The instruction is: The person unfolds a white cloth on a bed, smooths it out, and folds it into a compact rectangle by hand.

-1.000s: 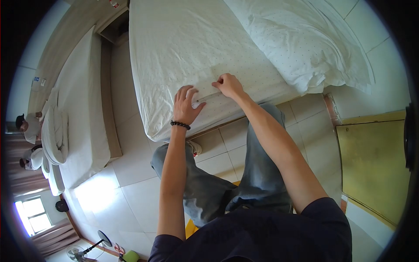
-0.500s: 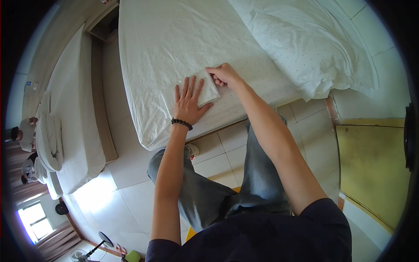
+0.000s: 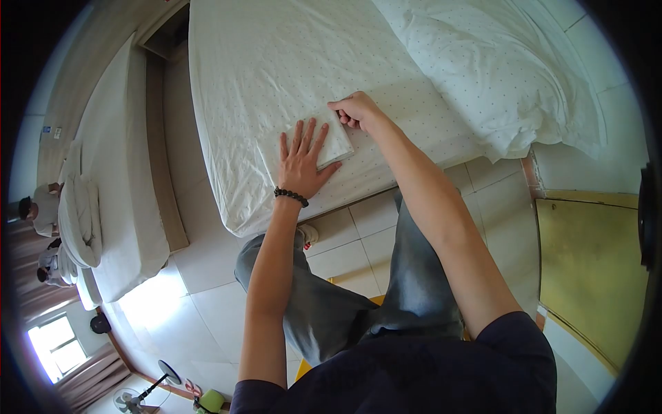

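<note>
On the white dotted bed sheet (image 3: 255, 69) lies a folded white dotted cloth (image 3: 336, 143), roughly square. My left hand (image 3: 302, 168) rests flat on it with the fingers spread, a black beaded bracelet round the wrist. At the cloth's far right corner, my right hand (image 3: 356, 112) is closed with thumb and forefinger pinched on the edge. The other fingers are curled under. Part of the cloth is hidden beneath my left hand.
A bunched dotted quilt (image 3: 483, 83) covers the bed's right part. Another bed (image 3: 114, 186) stands to the left, with rumpled bedding (image 3: 81, 221) and two people (image 3: 47, 210) beyond it. A yellow cabinet door (image 3: 593, 276) is at right; a fan (image 3: 127, 400) stands lower left.
The view has shifted slightly, so the bed and hands sit a little further right. My left hand stays flat on the cloth; my right hand keeps its pinch at the corner.
</note>
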`<state>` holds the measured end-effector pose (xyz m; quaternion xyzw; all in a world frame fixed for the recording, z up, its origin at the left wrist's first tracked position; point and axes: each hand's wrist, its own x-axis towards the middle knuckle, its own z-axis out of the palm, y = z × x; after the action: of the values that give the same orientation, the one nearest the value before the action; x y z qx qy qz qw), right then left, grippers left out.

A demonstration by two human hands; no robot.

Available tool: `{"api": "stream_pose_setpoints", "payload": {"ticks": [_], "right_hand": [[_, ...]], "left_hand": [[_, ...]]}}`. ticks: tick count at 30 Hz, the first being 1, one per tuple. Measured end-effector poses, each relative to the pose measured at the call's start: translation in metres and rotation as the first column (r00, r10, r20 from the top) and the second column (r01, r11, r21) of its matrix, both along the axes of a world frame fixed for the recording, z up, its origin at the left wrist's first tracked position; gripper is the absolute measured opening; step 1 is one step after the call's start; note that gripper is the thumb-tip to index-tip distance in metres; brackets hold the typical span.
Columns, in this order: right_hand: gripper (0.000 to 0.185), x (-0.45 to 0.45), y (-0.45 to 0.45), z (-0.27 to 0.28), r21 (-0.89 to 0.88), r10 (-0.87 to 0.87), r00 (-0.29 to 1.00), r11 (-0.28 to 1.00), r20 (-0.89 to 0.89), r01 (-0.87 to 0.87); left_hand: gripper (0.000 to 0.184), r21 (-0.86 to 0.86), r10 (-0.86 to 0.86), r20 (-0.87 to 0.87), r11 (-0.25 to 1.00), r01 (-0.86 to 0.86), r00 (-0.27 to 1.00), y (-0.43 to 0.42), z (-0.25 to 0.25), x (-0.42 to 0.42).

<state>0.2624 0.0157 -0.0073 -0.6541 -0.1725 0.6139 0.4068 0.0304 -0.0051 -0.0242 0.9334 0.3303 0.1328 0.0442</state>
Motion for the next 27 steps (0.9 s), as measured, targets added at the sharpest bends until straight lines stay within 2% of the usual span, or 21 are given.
{"api": "stream_pose_setpoints", "payload": {"ticks": [3,9,10,12,13,14,15,16,18,20,23,25,27], "right_hand": [[0.035,-0.004,-0.001,-0.002,0.074,-0.005,0.995,0.997,0.097,-0.002],[0.032,-0.004,-0.004,-0.004,0.135,-0.001,0.983,0.991,0.181,-0.024],[0.032,-0.004,-0.005,-0.004,0.140,0.000,0.982,0.990,0.187,-0.027],[0.032,-0.006,-0.007,-0.007,0.166,0.013,0.971,0.985,0.237,-0.054],[0.032,-0.007,-0.006,-0.007,0.179,0.018,0.965,0.982,0.262,-0.067],[0.032,-0.009,-0.006,-0.007,0.178,0.024,0.965,0.981,0.262,-0.072],[0.032,-0.009,-0.007,-0.006,0.164,0.036,0.957,0.983,0.288,-0.087],[0.032,-0.008,-0.009,-0.006,0.150,0.051,0.947,0.983,0.316,-0.102],[0.032,-0.008,-0.009,-0.006,0.124,0.076,0.926,0.984,0.369,-0.130],[0.033,-0.009,-0.007,-0.007,0.136,0.071,0.929,0.982,0.363,-0.128],[0.035,-0.009,-0.005,-0.016,0.167,0.057,0.939,0.979,0.340,-0.120],[0.033,-0.011,-0.004,-0.014,0.170,0.038,0.931,0.980,0.364,-0.107],[0.030,-0.012,-0.003,-0.008,0.153,0.052,0.924,0.981,0.378,-0.118]], "left_hand": [[0.089,0.004,0.002,0.002,1.000,-0.002,1.000,0.000,-0.002,-0.001],[0.084,0.007,-0.011,0.030,1.000,0.011,0.999,0.001,0.004,-0.005],[0.082,-0.038,0.058,0.155,0.998,-0.053,0.986,0.006,0.002,-0.010],[0.077,-0.150,0.208,0.388,0.975,-0.161,0.898,0.017,-0.005,-0.023],[0.074,-0.234,0.321,0.500,0.944,-0.231,0.805,0.027,-0.013,-0.031],[0.071,-0.317,0.417,0.606,0.908,-0.275,0.677,0.036,-0.020,-0.039],[0.067,-0.430,0.535,0.686,0.845,-0.319,0.493,0.045,-0.028,-0.047],[0.067,-0.435,0.541,0.686,0.841,-0.322,0.486,0.048,-0.025,-0.053],[0.055,-0.668,0.801,0.523,0.598,-0.443,0.293,0.054,-0.015,-0.064],[0.051,-0.738,0.835,0.460,0.548,-0.394,0.301,0.061,-0.004,-0.071],[0.042,-0.904,0.899,0.263,0.357,-0.238,0.350,0.069,0.002,-0.080],[0.035,-0.900,0.906,0.322,0.384,-0.209,0.275,0.072,-0.007,-0.077],[0.035,-0.910,0.925,0.273,0.338,-0.242,0.263,0.074,0.001,-0.073]]}}
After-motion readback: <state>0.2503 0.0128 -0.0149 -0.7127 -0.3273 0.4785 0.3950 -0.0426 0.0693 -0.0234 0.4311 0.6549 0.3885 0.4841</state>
